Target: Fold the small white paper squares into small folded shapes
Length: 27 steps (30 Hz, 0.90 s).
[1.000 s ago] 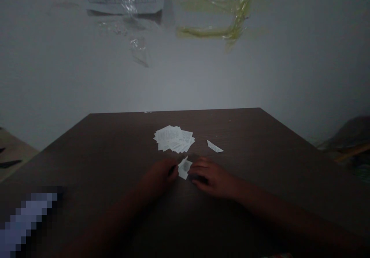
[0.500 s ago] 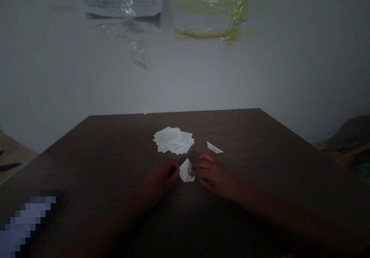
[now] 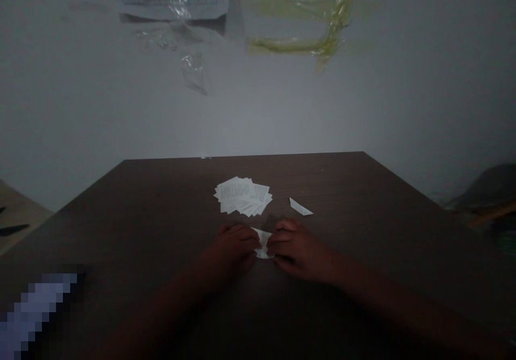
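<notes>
- Left hand [image 3: 239, 243]: fingers bent, touching the left end of the small printed paper [image 3: 264, 237]; whether they pinch it or only press it down, I cannot tell.
- Right hand [image 3: 292, 247]: fingers curled, touching the right end of the same paper, the gap between finger and thumb small; pinch or press, again I cannot tell.
- That printed paper lies between both hands, just nearer the person than the paper pile [image 3: 244, 196] and slightly to its right.
- The paper pile itself is a fanned, overlapping stack of printed sheets, standing just beyond the fingers.
- Folded paper strip [image 3: 300, 207]: right of the pile, apart from it, beyond the right hand.
- Pixelated object [image 3: 40, 311]: well left of the pile and nearer the person.
- Brown surface [image 3: 121, 215]: runs out on both sides of the pile; its far edge lies beyond the pile, against the wall [image 3: 282, 113].
</notes>
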### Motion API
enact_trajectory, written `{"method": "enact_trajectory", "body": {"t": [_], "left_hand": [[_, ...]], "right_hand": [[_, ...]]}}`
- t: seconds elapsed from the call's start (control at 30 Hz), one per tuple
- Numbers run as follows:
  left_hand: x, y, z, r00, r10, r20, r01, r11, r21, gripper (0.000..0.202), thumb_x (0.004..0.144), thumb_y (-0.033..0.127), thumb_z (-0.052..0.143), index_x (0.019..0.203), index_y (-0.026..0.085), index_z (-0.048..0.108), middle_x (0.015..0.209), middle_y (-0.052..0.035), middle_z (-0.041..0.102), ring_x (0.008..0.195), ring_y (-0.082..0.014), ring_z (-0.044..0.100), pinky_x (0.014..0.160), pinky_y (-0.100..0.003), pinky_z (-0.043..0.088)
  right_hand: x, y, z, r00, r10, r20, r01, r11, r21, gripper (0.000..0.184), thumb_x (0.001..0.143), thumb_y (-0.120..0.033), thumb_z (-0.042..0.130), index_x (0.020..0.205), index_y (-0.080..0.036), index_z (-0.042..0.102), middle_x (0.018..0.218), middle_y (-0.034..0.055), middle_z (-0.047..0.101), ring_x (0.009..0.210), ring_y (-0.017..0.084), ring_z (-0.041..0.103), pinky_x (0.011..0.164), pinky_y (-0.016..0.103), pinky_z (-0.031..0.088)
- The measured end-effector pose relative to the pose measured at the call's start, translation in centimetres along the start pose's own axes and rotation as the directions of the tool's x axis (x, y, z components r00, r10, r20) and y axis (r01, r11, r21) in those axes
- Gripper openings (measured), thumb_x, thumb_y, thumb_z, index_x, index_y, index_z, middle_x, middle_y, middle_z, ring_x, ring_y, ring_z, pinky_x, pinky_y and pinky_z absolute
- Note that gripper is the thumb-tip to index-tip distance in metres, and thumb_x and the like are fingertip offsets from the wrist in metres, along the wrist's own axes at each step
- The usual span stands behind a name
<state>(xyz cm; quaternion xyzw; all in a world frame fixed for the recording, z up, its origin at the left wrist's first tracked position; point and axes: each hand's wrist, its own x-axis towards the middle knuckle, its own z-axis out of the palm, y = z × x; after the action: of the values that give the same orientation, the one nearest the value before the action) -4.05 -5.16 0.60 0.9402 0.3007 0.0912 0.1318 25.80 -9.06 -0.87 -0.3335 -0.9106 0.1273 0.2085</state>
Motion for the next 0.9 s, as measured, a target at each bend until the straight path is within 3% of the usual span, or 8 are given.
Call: {"method": "enact_trajectory", "body": {"t": [0.17, 0.4, 0.53, 0.73, 0.9], "left_hand": [[0.0, 0.4, -0.7, 0.997, -0.071, 0.031, 0.072, 0.997, -0.039, 0.039, 0.106, 0.001, 0.081, 0.13, 0.03, 0.094, 0.138, -0.0012, 0.094, 0.135, -0.0302, 0.086, 0.125, -0.046, 0.055], [0.2, 1.0, -0.9, 0.995, -0.07, 0.068, 0.074, 0.996, -0.047, 0.032, 0.11, 0.007, 0.082, 0.126, 0.03, 0.096, 0.139, -0.0032, 0.096, 0.138, -0.0321, 0.086, 0.127, -0.051, 0.056], [0.0, 1.3, -0.8, 0.994, -0.103, 0.045, 0.107, 0.99, -0.091, 0.022, 0.111, 0.014, 0.087, 0.118, 0.032, 0.097, 0.136, -0.0018, 0.096, 0.136, -0.0316, 0.087, 0.128, -0.051, 0.057], [0.4, 1.2, 1.0, 0.975, -0.22, -0.026, 0.214, 0.967, -0.138, 0.016, 0.106, 0.019, 0.095, 0.111, 0.034, 0.097, 0.137, -0.0033, 0.097, 0.138, -0.035, 0.087, 0.127, -0.055, 0.06], [0.3, 1.1, 1.5, 0.967, -0.242, -0.077, 0.227, 0.961, -0.16, 0.011, 0.107, 0.022, 0.091, 0.109, 0.032, 0.095, 0.136, -0.0037, 0.097, 0.137, -0.0354, 0.087, 0.127, -0.056, 0.059]], "right_hand": [[-0.1, 0.0, -0.1, 1.0, 0.028, -0.006, -0.027, 0.997, 0.067, 0.017, 0.121, -0.015, 0.076, 0.123, -0.024, 0.09, 0.116, 0.0071, 0.093, 0.117, 0.028, 0.08, 0.117, 0.049, 0.064], [0.1, 1.1, 1.8, 0.992, 0.05, -0.112, -0.044, 0.998, 0.051, 0.012, 0.124, -0.019, 0.079, 0.125, -0.025, 0.09, 0.115, 0.0083, 0.09, 0.109, 0.028, 0.081, 0.107, 0.046, 0.066], [0.3, 1.2, 2.2, 0.991, 0.063, -0.119, -0.058, 0.997, 0.045, 0.011, 0.122, -0.018, 0.083, 0.129, -0.025, 0.089, 0.115, 0.0084, 0.09, 0.11, 0.028, 0.081, 0.106, 0.046, 0.066], [0.6, 1.3, 2.7, 0.985, 0.087, -0.147, -0.083, 0.996, 0.034, 0.009, 0.121, -0.017, 0.084, 0.124, -0.026, 0.086, 0.11, 0.0057, 0.088, 0.106, 0.027, 0.079, 0.105, 0.046, 0.065], [0.6, 1.0, 2.7, 0.975, 0.095, -0.2, -0.096, 0.995, 0.003, 0.004, 0.121, -0.021, 0.085, 0.12, -0.024, 0.085, 0.111, 0.0071, 0.086, 0.11, 0.029, 0.079, 0.105, 0.047, 0.066]]}}
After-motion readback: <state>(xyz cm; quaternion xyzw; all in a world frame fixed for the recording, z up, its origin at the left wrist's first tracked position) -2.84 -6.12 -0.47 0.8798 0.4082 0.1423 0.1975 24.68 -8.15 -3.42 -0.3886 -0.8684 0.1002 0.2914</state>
